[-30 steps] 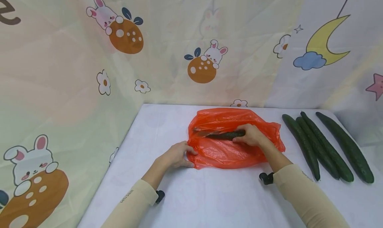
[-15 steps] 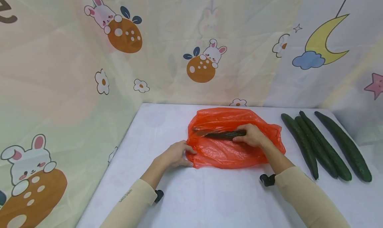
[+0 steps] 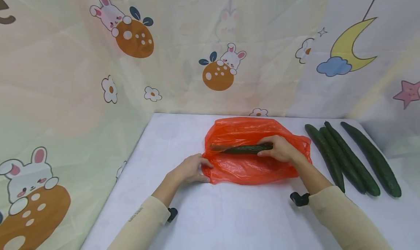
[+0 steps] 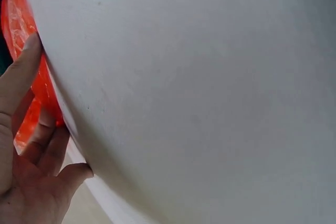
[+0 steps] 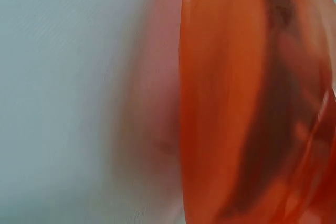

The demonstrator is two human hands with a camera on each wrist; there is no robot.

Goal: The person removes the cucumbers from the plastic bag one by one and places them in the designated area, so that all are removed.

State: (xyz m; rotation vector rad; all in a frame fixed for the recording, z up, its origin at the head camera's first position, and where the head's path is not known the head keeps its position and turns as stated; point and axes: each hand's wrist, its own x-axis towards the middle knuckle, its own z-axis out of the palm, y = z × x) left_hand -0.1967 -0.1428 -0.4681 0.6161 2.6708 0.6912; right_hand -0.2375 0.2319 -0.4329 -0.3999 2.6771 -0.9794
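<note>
A red plastic bag (image 3: 242, 170) lies at the back middle of the table, its mouth gaping toward me. Inside it a dark green cucumber (image 3: 246, 149) lies crosswise, its left end under the red film. My right hand (image 3: 279, 148) reaches into the bag and grips the cucumber's right end between thumb and fingers. At the bag's left edge, my left hand (image 3: 191, 168) holds the film; in the left wrist view its fingers (image 4: 50, 148) bend around that edge. The right wrist view is mostly filled by blurred red film (image 5: 220, 103), with a dark long shape showing through.
Several cucumbers (image 3: 347, 160) lie side by side on the right of the white table (image 3: 242, 221), close to the bag. A printed cloth (image 3: 183, 53) hangs behind the table and along its left side.
My right hand has drawn the cucumber slightly to the right inside the bag, so its outline shows more clearly. The left hand keeps its place on the bag's edge. The head view has shifted slightly.
</note>
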